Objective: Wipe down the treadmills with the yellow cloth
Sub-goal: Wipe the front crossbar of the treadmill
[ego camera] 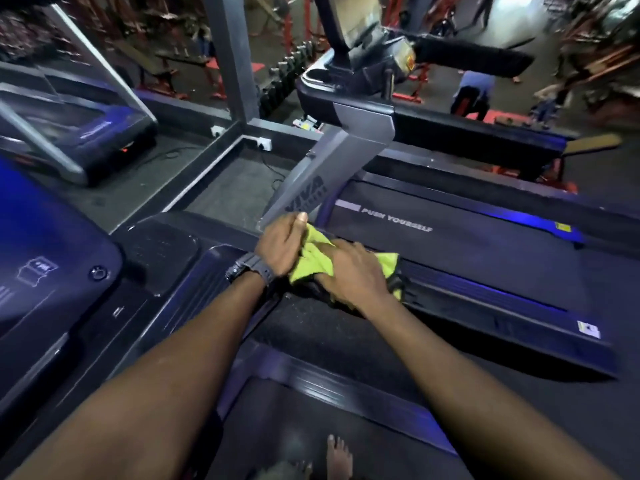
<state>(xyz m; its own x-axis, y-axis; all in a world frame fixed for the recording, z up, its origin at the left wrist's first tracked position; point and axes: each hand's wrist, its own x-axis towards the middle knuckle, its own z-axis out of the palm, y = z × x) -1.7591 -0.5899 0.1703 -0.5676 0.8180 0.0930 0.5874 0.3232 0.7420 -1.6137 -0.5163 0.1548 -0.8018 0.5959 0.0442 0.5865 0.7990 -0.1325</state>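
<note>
Left hand [282,242] pinched yellow cloth [311,254]; right hand [353,275] lay flat, pressing cloth on treadmill [485,271] edge. Wiping step. Next probably: slide cloth along rail.

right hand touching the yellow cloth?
Touching. The head view shows the right hand lying on the yellow cloth, pressing it onto the treadmill side rail.

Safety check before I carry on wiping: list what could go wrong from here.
1. Both the left hand and right hand work the cloth at the belt edge; if the belt ran, the cloth could likely be drawn in.
2. The bare foot stands on a treadmill; a slip seems possible.
</note>
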